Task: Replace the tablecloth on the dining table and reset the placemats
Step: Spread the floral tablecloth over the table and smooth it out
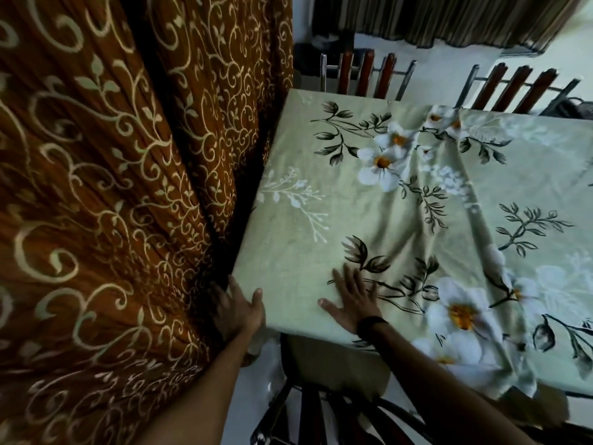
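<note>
Cloth: a pale green cotton tablecloth (321, 220) printed with white flowers and dark leaves lay over the dining table, flat at the near left corner, ridged in long folds toward the middle and right.
Left hand (239, 308): fingers spread, cupped against the corner edge where the cloth dropped beside the curtain; not clamped on anything I could make out.
Right hand (354, 298): flat, fingers splayed, palm pressing the cloth; a dark band sat on the wrist.
Placemats: none in view.
Risk: smoothing from this corner would probably drag the loose cloth leftward and leave the overhang uneven, or push the folds rightward instead of flattening them.
Surface: soft, slack fabric, likely to slide.
Room: a rust-brown curtain (106, 203) with cream scrollwork hung close on the left; wooden slat-backed chairs (365, 73) stood along the far side, another below the near edge.
</note>
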A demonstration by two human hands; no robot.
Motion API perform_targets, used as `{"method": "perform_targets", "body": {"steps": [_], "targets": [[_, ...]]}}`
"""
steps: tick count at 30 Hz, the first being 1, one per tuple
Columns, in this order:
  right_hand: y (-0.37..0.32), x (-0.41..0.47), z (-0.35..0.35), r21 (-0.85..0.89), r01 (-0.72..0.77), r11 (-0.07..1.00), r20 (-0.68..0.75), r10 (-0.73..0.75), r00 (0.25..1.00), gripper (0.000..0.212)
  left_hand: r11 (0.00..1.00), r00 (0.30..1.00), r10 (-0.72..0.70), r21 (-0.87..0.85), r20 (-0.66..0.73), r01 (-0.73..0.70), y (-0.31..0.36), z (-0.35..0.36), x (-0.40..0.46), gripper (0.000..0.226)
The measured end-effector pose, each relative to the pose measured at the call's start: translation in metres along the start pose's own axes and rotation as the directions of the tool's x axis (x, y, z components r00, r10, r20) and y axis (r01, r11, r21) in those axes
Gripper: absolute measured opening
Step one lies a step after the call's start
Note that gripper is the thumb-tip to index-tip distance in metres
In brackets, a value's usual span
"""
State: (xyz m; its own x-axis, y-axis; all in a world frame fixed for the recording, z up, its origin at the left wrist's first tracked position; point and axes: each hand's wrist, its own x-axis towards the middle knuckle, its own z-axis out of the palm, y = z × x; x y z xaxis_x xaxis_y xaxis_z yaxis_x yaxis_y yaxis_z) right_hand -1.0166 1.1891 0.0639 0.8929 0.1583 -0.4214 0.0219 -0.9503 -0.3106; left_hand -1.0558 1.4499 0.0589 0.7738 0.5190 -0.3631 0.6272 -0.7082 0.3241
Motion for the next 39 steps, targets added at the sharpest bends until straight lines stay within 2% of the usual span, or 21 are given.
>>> {"method": "perform_targets", "body": {"steps": [2, 3, 4, 6, 8, 9, 12, 15, 17, 21, 23, 26, 28, 30, 32, 36, 39], "targets": [[0.008, -0.005, -0.006, 0.003, -0.064, 0.998, -0.147, 0.063, 0.987, 0.081, 0.981, 0.981, 0.18, 0.081, -0.075, -0.174, 0.011, 0.003, -0.004, 0.078], [0.018, -0.01, -0.009, 0.007, -0.143, 0.99, -0.212, 0.141, 0.967, 0.079, 0.959, 0.961, 0.273, 0.083, -0.035, -0.269, 0.022, 0.007, -0.008, 0.078], [0.03, -0.016, -0.012, 0.031, -0.226, 0.974, -0.223, 0.228, 0.948, 0.077, 0.933, 0.936, 0.35, 0.077, 0.035, -0.351, 0.035, 0.013, -0.012, 0.079], [0.059, -0.028, -0.016, 0.068, -0.329, 0.942, -0.093, 0.335, 0.938, 0.077, 0.9, 0.898, 0.399, 0.111, 0.185, -0.422, 0.054, 0.031, -0.022, 0.084], [0.082, -0.043, -0.02, 0.037, -0.319, 0.947, 0.022, 0.318, 0.948, 0.077, 0.904, 0.905, 0.354, 0.161, 0.234, -0.395, 0.067, 0.046, -0.034, 0.092], [0.089, -0.048, -0.022, 0.031, -0.293, 0.956, 0.03, 0.292, 0.956, 0.077, 0.92, 0.921, 0.315, 0.166, 0.227, -0.356, 0.073, 0.049, -0.039, 0.095], [0.101, -0.065, -0.032, 0.045, -0.261, 0.964, -0.066, 0.264, 0.962, 0.073, 0.95, 0.941, 0.243, 0.139, 0.236, -0.28, 0.097, 0.055, -0.056, 0.096], [0.121, -0.087, -0.04, 0.09, -0.44, 0.894, -0.172, 0.449, 0.877, 0.075, 0.896, 0.878, 0.358, 0.147, 0.318, -0.418, 0.118, 0.058, -0.076, 0.092], [0.14, -0.104, -0.044, 0.155, -0.516, 0.843, -0.115, 0.534, 0.838, 0.076, 0.865, 0.84, 0.397, 0.154, 0.371, -0.477, 0.125, 0.064, -0.09, 0.09], [0.2, -0.133, -0.066, 0.251, -0.509, 0.823, -0.159, 0.554, 0.817, 0.068, 0.895, 0.879, 0.326, 0.186, 0.347, -0.405, 0.163, 0.09, -0.129, 0.092], [0.242, -0.148, -0.083, 0.27, -0.543, 0.795, -0.164, 0.593, 0.788, 0.068, 0.897, 0.882, 0.342, 0.167, 0.323, -0.409, 0.189, 0.107, -0.153, 0.091], [0.316, -0.172, -0.098, 0.242, -0.6, 0.763, -0.041, 0.626, 0.779, 0.069, 0.829, 0.823, 0.453, 0.178, 0.343, -0.53, 0.216, 0.139, -0.192, 0.086], [0.361, -0.181, -0.105, 0.138, -0.593, 0.793, 0.079, 0.588, 0.805, 0.07, 0.803, 0.797, 0.482, 0.179, 0.365, -0.568, 0.233, 0.159, -0.211, 0.084], [0.397, -0.191, -0.115, 0.058, -0.579, 0.813, 0.131, 0.569, 0.812, 0.069, 0.83, 0.824, 0.441, 0.188, 0.357, -0.525, 0.248, 0.172, -0.226, 0.085], [0.423, -0.204, -0.121, 0.046, -0.617, 0.785, 0.132, 0.608, 0.783, 0.067, 0.872, 0.864, 0.368, 0.195, 0.342, -0.449, 0.253, 0.179, -0.237, 0.086], [0.468, -0.228, -0.144, 0.005, -0.647, 0.763, 0.224, 0.63, 0.744, 0.068, 0.915, 0.918, 0.274, 0.215, 0.288, -0.341, 0.267, 0.181, -0.253, 0.086], [0.481, -0.23, -0.152, 0.022, -0.654, 0.756, 0.244, 0.631, 0.737, 0.067, 0.928, 0.933, 0.304, 0.164, 0.192, -0.336, 0.287, 0.187, -0.269, 0.08]]}}
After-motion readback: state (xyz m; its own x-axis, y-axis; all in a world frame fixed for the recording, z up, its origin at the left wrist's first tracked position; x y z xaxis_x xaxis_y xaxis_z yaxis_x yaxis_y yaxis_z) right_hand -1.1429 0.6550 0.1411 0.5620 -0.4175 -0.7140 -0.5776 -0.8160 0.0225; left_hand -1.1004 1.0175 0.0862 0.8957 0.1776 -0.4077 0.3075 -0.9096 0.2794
